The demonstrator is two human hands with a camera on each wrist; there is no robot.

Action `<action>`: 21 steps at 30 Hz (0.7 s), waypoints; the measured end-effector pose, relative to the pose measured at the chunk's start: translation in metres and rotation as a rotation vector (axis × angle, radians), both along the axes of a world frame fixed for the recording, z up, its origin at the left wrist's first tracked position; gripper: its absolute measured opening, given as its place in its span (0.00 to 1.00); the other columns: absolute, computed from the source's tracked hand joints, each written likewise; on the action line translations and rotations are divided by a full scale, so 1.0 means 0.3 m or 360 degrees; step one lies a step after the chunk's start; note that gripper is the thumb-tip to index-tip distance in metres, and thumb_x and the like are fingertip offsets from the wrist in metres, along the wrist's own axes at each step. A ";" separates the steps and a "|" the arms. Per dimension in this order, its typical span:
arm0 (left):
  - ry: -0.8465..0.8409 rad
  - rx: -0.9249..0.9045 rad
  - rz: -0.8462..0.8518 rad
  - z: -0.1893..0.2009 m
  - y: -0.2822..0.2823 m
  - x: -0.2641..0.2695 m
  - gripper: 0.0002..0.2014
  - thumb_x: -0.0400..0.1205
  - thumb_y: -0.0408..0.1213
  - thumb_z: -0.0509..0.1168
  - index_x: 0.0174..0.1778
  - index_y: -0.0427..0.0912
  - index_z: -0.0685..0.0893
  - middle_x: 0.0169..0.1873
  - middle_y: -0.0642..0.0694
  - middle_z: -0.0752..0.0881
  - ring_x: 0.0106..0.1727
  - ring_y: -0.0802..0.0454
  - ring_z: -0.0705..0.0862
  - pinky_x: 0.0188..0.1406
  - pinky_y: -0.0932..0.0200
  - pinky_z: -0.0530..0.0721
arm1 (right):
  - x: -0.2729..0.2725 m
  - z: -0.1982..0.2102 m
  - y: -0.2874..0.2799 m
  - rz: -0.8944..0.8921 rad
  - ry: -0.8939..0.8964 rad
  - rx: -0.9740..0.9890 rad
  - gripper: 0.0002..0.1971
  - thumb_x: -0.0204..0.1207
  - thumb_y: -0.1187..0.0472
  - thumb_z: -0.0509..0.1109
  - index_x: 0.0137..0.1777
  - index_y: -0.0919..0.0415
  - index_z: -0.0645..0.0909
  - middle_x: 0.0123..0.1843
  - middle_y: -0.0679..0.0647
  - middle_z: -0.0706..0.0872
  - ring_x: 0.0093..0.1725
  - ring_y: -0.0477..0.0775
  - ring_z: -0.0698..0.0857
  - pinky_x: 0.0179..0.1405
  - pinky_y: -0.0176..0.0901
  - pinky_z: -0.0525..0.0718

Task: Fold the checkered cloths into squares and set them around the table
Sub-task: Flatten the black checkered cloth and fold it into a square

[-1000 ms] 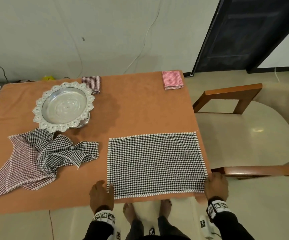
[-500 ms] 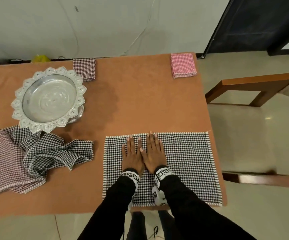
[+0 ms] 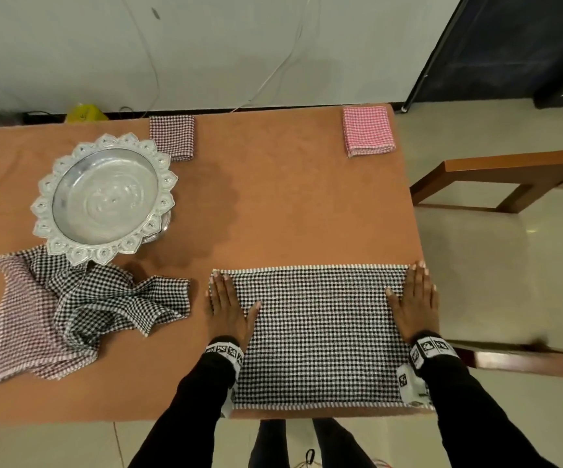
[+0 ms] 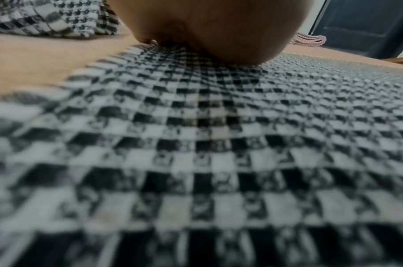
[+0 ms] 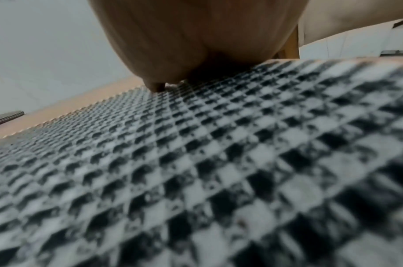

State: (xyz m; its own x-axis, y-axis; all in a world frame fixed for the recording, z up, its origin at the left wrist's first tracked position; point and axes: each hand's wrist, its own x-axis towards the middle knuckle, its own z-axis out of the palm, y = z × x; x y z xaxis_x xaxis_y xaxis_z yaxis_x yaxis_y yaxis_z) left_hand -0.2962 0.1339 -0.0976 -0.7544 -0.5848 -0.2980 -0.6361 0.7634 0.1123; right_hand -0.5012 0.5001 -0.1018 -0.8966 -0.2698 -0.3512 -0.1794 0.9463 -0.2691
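Observation:
A black-and-white checkered cloth (image 3: 320, 332) lies flat on the orange table (image 3: 290, 214) at its near right corner. My left hand (image 3: 227, 307) presses flat on the cloth's left edge, fingers straight. My right hand (image 3: 416, 298) presses flat on its right edge, by the table's side. Both wrist views show the cloth (image 4: 218, 144) (image 5: 195, 162) close up under each palm. A folded dark-red checkered square (image 3: 172, 136) and a folded pink checkered square (image 3: 367, 130) sit along the far edge. Crumpled checkered cloths (image 3: 70, 309) lie in a heap at the left.
A silver scalloped tray (image 3: 104, 197) stands at the left, its rim over the heap. A wooden chair with a cream seat (image 3: 496, 265) stands close against the table's right side. A wall with cables runs behind the table.
My hands went from the cloth's near corners to its middle, then slid apart to its left and right edges, palms flat. The head view moved closer.

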 end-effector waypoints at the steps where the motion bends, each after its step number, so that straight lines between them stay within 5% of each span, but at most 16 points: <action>1: -0.0009 0.0006 -0.0005 0.002 -0.001 0.003 0.48 0.84 0.70 0.39 0.88 0.34 0.41 0.88 0.33 0.41 0.89 0.37 0.42 0.88 0.37 0.48 | -0.003 -0.002 0.002 0.0006 -0.0019 0.0001 0.44 0.83 0.29 0.37 0.90 0.55 0.33 0.91 0.52 0.31 0.91 0.54 0.35 0.89 0.63 0.45; 9: -0.0155 0.0088 -0.0065 0.094 0.054 -0.017 0.43 0.86 0.65 0.37 0.89 0.36 0.40 0.88 0.36 0.38 0.89 0.40 0.37 0.87 0.35 0.40 | 0.012 0.060 0.012 0.0161 -0.0108 0.0029 0.51 0.75 0.22 0.30 0.90 0.55 0.33 0.90 0.54 0.29 0.90 0.55 0.34 0.89 0.66 0.43; 15: 0.0051 0.0155 -0.0345 0.108 0.391 0.122 0.38 0.90 0.58 0.43 0.89 0.39 0.41 0.88 0.37 0.37 0.89 0.40 0.36 0.87 0.37 0.48 | 0.435 0.118 -0.236 0.0251 0.0073 -0.0145 0.37 0.89 0.40 0.44 0.91 0.57 0.41 0.92 0.54 0.36 0.91 0.55 0.39 0.90 0.61 0.45; 21: -0.0125 0.0125 -0.0388 0.026 0.494 0.252 0.37 0.87 0.53 0.50 0.89 0.40 0.47 0.89 0.38 0.38 0.89 0.39 0.39 0.86 0.31 0.49 | 0.753 0.045 -0.418 0.0651 0.0033 -0.0034 0.36 0.87 0.46 0.53 0.91 0.58 0.48 0.93 0.57 0.42 0.92 0.59 0.47 0.86 0.60 0.46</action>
